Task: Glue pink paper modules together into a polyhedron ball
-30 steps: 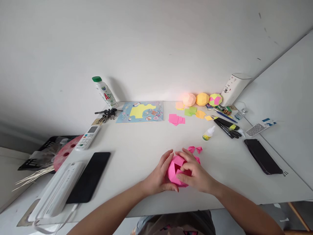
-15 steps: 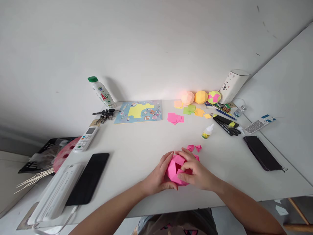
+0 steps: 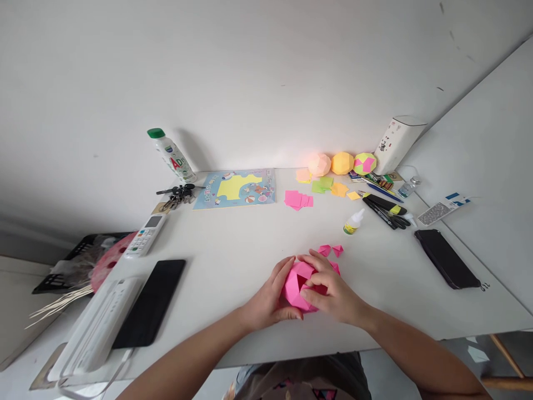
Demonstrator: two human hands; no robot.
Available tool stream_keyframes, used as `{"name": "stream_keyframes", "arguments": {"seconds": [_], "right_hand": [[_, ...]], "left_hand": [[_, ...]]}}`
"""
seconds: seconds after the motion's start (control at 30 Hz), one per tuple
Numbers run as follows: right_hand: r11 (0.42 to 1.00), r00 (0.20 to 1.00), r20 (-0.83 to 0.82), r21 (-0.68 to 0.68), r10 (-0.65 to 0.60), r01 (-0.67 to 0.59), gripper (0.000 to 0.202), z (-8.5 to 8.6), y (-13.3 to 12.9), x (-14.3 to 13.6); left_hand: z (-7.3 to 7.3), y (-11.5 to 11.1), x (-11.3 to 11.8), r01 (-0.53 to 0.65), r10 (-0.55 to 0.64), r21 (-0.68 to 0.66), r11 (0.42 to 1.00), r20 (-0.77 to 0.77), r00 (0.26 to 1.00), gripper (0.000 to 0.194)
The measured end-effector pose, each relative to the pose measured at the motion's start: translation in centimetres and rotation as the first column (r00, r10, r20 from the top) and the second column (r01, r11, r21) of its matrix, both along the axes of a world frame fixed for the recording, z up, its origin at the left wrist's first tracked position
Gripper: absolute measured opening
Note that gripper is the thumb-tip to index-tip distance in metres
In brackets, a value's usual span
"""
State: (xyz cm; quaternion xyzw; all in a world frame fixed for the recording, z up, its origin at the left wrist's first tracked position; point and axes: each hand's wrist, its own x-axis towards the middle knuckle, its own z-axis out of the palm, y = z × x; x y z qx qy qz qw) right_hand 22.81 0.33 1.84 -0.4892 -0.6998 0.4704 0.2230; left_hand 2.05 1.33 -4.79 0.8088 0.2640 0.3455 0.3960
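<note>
Near the table's front edge, both hands are on a pink folded-paper ball [image 3: 293, 284] with a dark opening in its upper face. My left hand [image 3: 268, 297] curves round its left side, fingers on top and thumb low in front. My right hand [image 3: 333, 291] holds the right side, with thumb and index finger pinching the paper at the opening's edge. Just beyond the ball lie two small folded pink paper pieces [image 3: 337, 251]. A small glue bottle [image 3: 353, 222] stands farther back to the right.
Paper balls [image 3: 342, 163] line the wall, with pink paper squares [image 3: 297, 199] before them. Scissors [image 3: 400, 221] and a black pouch [image 3: 446, 259] lie right. A black phone [image 3: 150, 303], a white remote [image 3: 145, 236] and a bottle [image 3: 172, 158] are left.
My right thumb and index finger have shifted slightly at the opening's edge. Both hands stay on the pink ball, and the view has moved a little.
</note>
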Motion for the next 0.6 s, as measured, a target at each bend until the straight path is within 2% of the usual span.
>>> {"name": "stream_keyframes", "arguments": {"seconds": [0.27, 0.37, 0.47, 0.6], "right_hand": [[0.999, 1.0, 0.002, 0.033, -0.01, 0.01, 0.026, 0.0, 0.0, -0.2], [0.999, 1.0, 0.002, 0.04, -0.013, 0.013, 0.026, -0.3, 0.0, -0.2], [1.0, 1.0, 0.001, 0.021, -0.01, 0.01, 0.029, -0.4, 0.2, -0.1], [0.998, 0.999, 0.007, -0.042, 0.051, -0.051, 0.03, -0.1, 0.6, 0.8]], "left_hand": [[-0.2, 0.0, 0.0, 0.001, -0.001, 0.004, 1.0, 0.017, 1.0, 0.093], [-0.1, 0.0, 0.0, 0.006, -0.006, 0.007, 1.0, 0.017, 1.0, 0.098], [0.0, -0.1, 0.1, 0.005, -0.004, -0.033, 0.999, 0.017, 1.0, 0.103], [0.0, -0.1, 0.0, 0.004, -0.001, -0.065, 0.998, 0.038, 0.999, 0.098]]}}
